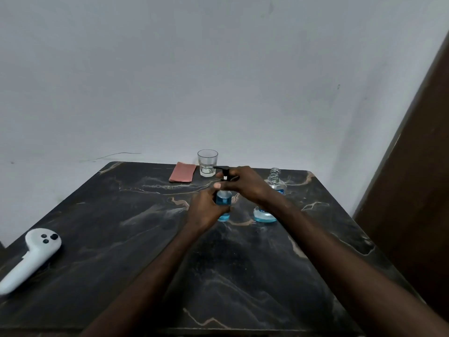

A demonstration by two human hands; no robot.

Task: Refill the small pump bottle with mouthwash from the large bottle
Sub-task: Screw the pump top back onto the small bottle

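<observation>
A plain pale grey wall (218, 69) fills the far side of the room, marked by a few faint scuffs and a thin crack low on the left. A dark brown wooden panel (418, 166) rises along the right edge. In front stands a table (243, 263) with a black marble top veined in tan, softly and evenly lit.

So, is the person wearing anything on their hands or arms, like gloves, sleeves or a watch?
No. The left hand and the right hand are bare, with no gloves. Both forearms show uncovered down to the bottom of the picture: no sleeves, watch or bands. I see no rings on the fingers that show.
</observation>
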